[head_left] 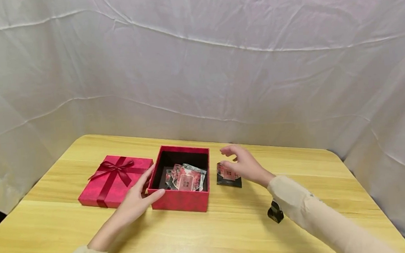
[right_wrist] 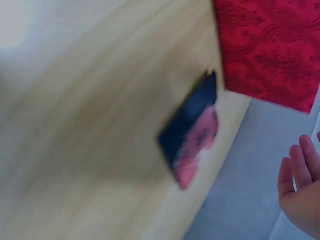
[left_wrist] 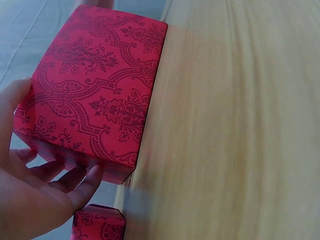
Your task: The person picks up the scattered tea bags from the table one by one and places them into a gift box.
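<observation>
A lidless red gift box [head_left: 179, 200] with a dark inside stands on the table and holds several small printed packets [head_left: 185, 180]. My left hand [head_left: 135, 201] grips its near left corner, thumb at the front rim and fingers along the left side. The left wrist view shows those fingers bent against the patterned box wall [left_wrist: 95, 85]. To the right of the box lies a flat packet [head_left: 228, 175], black with a pink-red printed panel. My right hand [head_left: 245, 166] hovers beside and over it with fingers loosely bent and nothing held.
The red box lid [head_left: 116, 179], tied with a dark red ribbon bow, lies left of the box. The wooden table [head_left: 196, 240] has rounded far corners. A pale cloth curtain [head_left: 219, 70] hangs behind it and at both sides.
</observation>
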`<state>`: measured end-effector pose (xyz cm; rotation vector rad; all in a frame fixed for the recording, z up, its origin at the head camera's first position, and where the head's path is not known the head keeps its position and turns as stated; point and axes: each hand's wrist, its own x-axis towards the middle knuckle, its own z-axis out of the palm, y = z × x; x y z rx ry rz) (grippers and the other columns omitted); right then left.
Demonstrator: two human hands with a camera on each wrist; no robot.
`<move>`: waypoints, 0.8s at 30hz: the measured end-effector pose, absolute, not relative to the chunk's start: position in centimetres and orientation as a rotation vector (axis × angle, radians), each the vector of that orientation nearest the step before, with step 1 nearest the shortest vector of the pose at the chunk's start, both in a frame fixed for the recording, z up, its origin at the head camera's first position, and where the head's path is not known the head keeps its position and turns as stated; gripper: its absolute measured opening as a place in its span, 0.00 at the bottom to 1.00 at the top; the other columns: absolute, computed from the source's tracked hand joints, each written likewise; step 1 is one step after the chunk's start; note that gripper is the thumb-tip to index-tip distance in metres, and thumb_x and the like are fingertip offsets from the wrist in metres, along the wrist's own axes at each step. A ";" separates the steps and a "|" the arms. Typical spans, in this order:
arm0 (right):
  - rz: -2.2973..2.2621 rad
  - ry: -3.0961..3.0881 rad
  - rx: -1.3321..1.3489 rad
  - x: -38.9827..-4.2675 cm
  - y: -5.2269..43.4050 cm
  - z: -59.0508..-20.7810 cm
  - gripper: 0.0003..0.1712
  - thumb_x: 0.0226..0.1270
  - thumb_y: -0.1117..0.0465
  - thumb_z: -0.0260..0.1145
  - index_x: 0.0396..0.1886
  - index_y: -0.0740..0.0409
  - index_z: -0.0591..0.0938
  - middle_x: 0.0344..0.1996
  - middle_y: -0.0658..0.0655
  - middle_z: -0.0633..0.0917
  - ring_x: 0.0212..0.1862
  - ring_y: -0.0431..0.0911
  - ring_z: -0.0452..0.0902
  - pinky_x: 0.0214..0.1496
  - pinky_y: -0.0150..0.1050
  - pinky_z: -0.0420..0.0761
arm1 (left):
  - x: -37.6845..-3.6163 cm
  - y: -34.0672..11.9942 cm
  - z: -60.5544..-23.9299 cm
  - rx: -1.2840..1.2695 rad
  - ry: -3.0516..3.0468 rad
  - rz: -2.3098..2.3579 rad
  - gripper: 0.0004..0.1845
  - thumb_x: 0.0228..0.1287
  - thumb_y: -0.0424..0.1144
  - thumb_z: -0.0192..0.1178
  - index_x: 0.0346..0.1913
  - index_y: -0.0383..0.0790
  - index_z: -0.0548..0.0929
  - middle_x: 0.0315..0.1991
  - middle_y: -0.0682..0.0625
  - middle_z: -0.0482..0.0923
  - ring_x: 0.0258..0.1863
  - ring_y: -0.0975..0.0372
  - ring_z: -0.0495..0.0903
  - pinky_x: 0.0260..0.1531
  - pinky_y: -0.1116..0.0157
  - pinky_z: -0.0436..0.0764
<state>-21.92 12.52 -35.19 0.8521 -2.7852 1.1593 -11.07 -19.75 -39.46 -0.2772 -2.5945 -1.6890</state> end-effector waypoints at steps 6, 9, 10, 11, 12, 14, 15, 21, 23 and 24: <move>1.221 -2.825 0.731 -22.2 15.1 -38.6 0.27 0.62 0.65 0.68 0.60 0.69 0.74 0.53 0.66 0.79 0.55 0.59 0.74 0.53 0.53 0.76 | -11.0 -19.7 -39.5 -0.272 -2.605 -1.687 0.43 0.65 0.46 0.63 0.77 0.47 0.52 0.72 0.37 0.55 0.66 0.44 0.65 0.59 0.46 0.68; 1.198 -2.865 0.660 -22.3 15.9 -39.7 0.28 0.61 0.63 0.70 0.60 0.68 0.74 0.51 0.64 0.81 0.54 0.57 0.75 0.52 0.51 0.77 | -11.0 -19.7 -39.6 -0.270 -2.604 -1.688 0.43 0.65 0.46 0.63 0.77 0.47 0.51 0.73 0.37 0.53 0.67 0.43 0.62 0.59 0.46 0.68; 1.198 -2.878 0.639 -22.3 16.1 -39.9 0.29 0.60 0.63 0.70 0.60 0.68 0.74 0.51 0.64 0.81 0.54 0.57 0.75 0.52 0.51 0.77 | -11.0 -19.7 -39.5 -0.269 -2.602 -1.689 0.43 0.65 0.46 0.63 0.77 0.48 0.51 0.73 0.38 0.53 0.68 0.43 0.61 0.59 0.46 0.68; 1.210 -2.889 0.620 -22.4 16.2 -40.0 0.30 0.60 0.62 0.70 0.61 0.67 0.74 0.52 0.64 0.80 0.55 0.58 0.74 0.53 0.51 0.77 | -11.0 -19.7 -39.6 -0.268 -2.602 -1.689 0.43 0.65 0.46 0.63 0.77 0.48 0.51 0.74 0.38 0.52 0.68 0.43 0.60 0.59 0.45 0.68; 1.222 -2.902 0.607 -22.4 16.4 -40.1 0.31 0.60 0.62 0.71 0.62 0.67 0.73 0.54 0.64 0.79 0.57 0.59 0.73 0.56 0.52 0.75 | -11.0 -19.8 -39.6 -0.267 -2.602 -1.687 0.43 0.65 0.46 0.63 0.77 0.48 0.51 0.74 0.38 0.52 0.69 0.42 0.58 0.60 0.45 0.67; 1.249 -2.937 0.592 -22.5 16.6 -40.3 0.36 0.59 0.60 0.72 0.65 0.65 0.71 0.60 0.65 0.75 0.62 0.61 0.68 0.60 0.55 0.71 | -11.0 -19.9 -39.5 -0.263 -2.602 -1.683 0.43 0.65 0.46 0.63 0.77 0.48 0.51 0.74 0.38 0.51 0.69 0.41 0.56 0.60 0.44 0.66; 1.258 -2.956 0.590 -22.6 16.7 -40.4 0.38 0.58 0.59 0.72 0.67 0.64 0.70 0.62 0.65 0.73 0.64 0.62 0.65 0.63 0.57 0.68 | -11.0 -19.9 -39.5 -0.260 -2.606 -1.676 0.43 0.65 0.47 0.63 0.77 0.47 0.51 0.74 0.37 0.51 0.70 0.41 0.56 0.60 0.44 0.66; 1.258 -3.053 0.648 -22.9 17.3 -40.9 0.51 0.52 0.55 0.77 0.72 0.60 0.63 0.70 0.67 0.63 0.70 0.65 0.53 0.67 0.65 0.54 | -11.0 -19.9 -39.6 -0.253 -2.622 -1.651 0.43 0.65 0.48 0.63 0.77 0.48 0.51 0.74 0.37 0.51 0.69 0.41 0.56 0.60 0.43 0.65; 1.270 -3.064 0.661 -22.9 17.3 -41.0 0.53 0.50 0.55 0.78 0.73 0.60 0.61 0.70 0.67 0.62 0.71 0.65 0.52 0.67 0.65 0.53 | -11.1 -19.8 -39.7 -0.257 -2.621 -1.655 0.43 0.65 0.48 0.63 0.77 0.48 0.51 0.74 0.37 0.51 0.70 0.41 0.55 0.61 0.43 0.65; 1.278 -3.067 0.664 -23.0 17.3 -41.0 0.55 0.49 0.56 0.79 0.74 0.60 0.60 0.70 0.67 0.62 0.71 0.65 0.52 0.67 0.65 0.52 | -11.1 -19.8 -39.7 -0.257 -2.621 -1.657 0.43 0.65 0.48 0.63 0.77 0.48 0.51 0.74 0.38 0.50 0.70 0.41 0.55 0.61 0.43 0.65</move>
